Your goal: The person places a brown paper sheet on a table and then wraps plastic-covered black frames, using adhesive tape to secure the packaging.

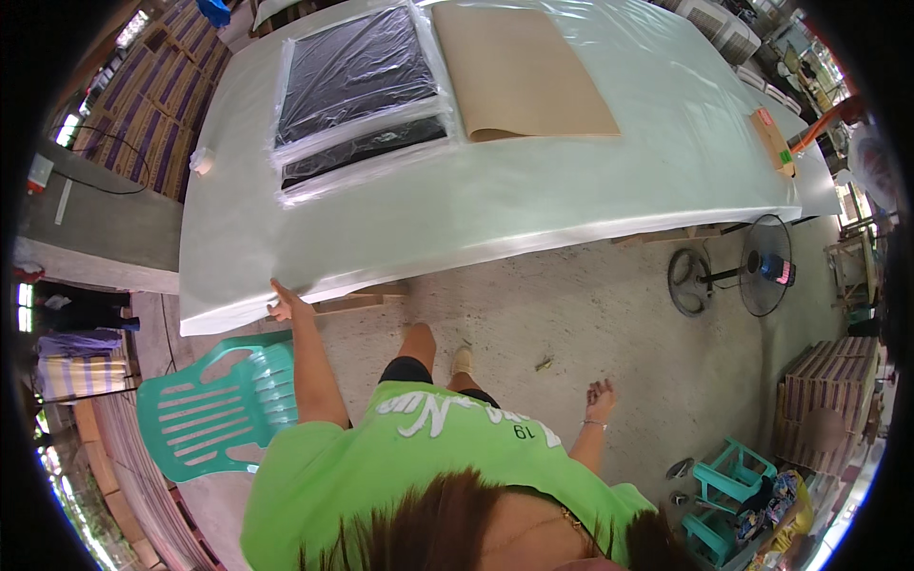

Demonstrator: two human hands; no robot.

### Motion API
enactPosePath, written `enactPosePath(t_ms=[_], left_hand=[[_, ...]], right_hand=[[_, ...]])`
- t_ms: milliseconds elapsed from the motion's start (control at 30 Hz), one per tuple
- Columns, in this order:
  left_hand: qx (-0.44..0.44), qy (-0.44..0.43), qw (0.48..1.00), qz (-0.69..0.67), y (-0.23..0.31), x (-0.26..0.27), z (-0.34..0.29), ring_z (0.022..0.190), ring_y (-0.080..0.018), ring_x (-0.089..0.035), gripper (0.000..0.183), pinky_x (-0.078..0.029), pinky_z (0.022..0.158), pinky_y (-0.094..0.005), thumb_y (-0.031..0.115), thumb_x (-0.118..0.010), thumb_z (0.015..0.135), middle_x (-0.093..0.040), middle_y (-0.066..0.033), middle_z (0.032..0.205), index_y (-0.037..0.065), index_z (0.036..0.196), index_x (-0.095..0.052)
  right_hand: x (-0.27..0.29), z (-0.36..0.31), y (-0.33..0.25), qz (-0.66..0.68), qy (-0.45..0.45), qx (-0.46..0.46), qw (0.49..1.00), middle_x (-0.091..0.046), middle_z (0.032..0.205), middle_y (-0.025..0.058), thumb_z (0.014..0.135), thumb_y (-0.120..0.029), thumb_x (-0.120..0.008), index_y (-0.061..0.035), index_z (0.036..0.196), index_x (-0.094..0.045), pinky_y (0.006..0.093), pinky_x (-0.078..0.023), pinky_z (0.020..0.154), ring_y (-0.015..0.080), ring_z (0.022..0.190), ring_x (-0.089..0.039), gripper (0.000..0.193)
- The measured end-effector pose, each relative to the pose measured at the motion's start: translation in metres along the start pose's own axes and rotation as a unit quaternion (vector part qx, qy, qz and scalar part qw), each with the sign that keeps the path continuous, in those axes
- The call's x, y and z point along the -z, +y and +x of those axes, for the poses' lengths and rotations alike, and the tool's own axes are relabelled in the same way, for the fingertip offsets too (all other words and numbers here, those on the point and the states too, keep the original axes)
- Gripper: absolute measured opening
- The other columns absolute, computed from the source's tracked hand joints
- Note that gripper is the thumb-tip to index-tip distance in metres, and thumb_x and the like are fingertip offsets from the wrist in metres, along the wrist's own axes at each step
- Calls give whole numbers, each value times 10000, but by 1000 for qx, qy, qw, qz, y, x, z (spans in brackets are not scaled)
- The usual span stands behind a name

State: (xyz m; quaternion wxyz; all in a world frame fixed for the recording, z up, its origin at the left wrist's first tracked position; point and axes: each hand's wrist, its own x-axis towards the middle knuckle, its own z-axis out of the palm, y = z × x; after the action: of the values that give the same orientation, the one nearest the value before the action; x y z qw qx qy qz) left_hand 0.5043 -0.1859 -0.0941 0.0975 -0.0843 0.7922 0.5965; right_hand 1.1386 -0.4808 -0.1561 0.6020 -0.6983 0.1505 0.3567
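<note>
At the near left edge of a large table covered with pale plastic sheeting, my left hand touches the rim with its fingers spread. It holds nothing. My right hand hangs away from the table over the floor, its fingers loosely bent and apart, with nothing visible in it. Farther back on the table lies a dark panel wrapped in clear plastic film. A large brown sheet of paper or card lies to the right of it, its near edge curled up.
A green plastic chair stands close to my left arm. A black stand fan is by the table's right end, near a small cardboard box. Green stools and stacked boxes stand at right; more stacked cartons rise at far left.
</note>
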Motion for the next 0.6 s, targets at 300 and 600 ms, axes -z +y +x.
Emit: enactPosePath(t_ms=[300,600], left_hand=[[-412,83,905,65,59,-35,-67,889,-300,-515,271,-430,749,-424,49,-522,767,-466,-156,1021,103,1029,-566],[-529,-123,829,-131,135,-148,-251,855,-204,-527,249,-429,721,-316,-55,-440,826,-573,-107,1000,16,1017,-584]], right_hand=[[-63,-6,32,67,-117,-107,985,-569,949,100,834,-77,-475,-67,1247,-427,285,-480,660,201,790,-582,416],[-244,34,-173,-30,-135,333,933,-568,820,33,897,-73,-484,20,1003,-583,239,-441,665,98,737,-522,173]])
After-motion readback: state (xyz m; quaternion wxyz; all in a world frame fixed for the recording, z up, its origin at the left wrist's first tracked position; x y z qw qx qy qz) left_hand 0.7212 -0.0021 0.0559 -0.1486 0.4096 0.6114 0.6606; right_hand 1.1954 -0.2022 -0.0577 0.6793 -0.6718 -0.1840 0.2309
